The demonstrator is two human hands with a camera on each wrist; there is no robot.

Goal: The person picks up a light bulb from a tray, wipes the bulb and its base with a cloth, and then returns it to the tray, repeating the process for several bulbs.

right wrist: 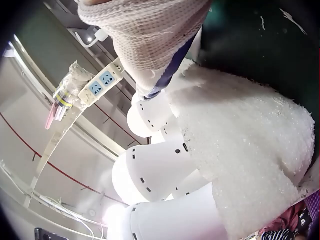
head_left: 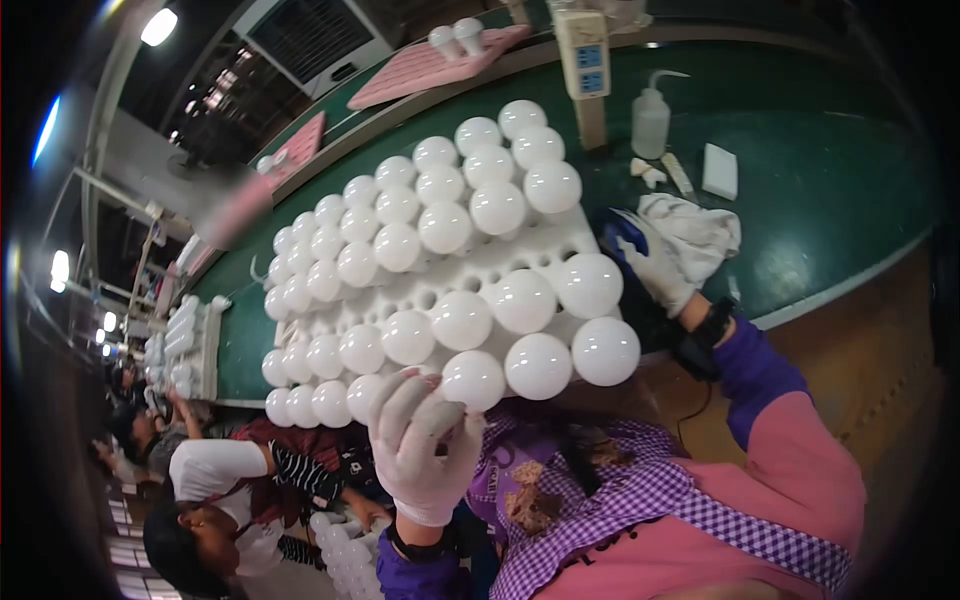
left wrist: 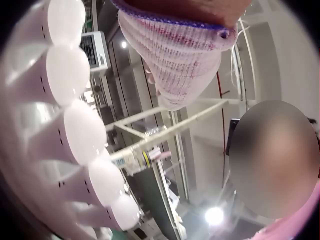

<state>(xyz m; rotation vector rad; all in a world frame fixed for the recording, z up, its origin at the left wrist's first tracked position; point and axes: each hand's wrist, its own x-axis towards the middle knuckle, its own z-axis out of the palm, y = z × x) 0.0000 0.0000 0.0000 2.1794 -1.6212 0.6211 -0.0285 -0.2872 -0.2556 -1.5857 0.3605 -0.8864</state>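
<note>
Rows of white light bulbs (head_left: 462, 320) stand in a white foam tray (head_left: 400, 298), domes up. My left hand (head_left: 425, 450), in a white knitted glove, is at the tray's near edge with bent fingers beside the front-row bulbs. In the left wrist view its glove (left wrist: 172, 55) hangs apart from the bulbs (left wrist: 67, 75), and the fingertips are hidden. My right hand (head_left: 660, 272), also gloved, is at the tray's right end, its fingers over a dark blue thing (head_left: 622, 232). The right wrist view shows this glove (right wrist: 150, 45) close over the foam end (right wrist: 245, 145).
A crumpled white cloth (head_left: 690, 225) lies by my right hand. Behind it are a squeeze bottle (head_left: 651, 122), a white block (head_left: 720, 171) and a socket post (head_left: 584, 65). Pink foam (head_left: 430, 72) lies at the back. Another person (head_left: 215, 500) works at the left with more bulbs (head_left: 345, 560).
</note>
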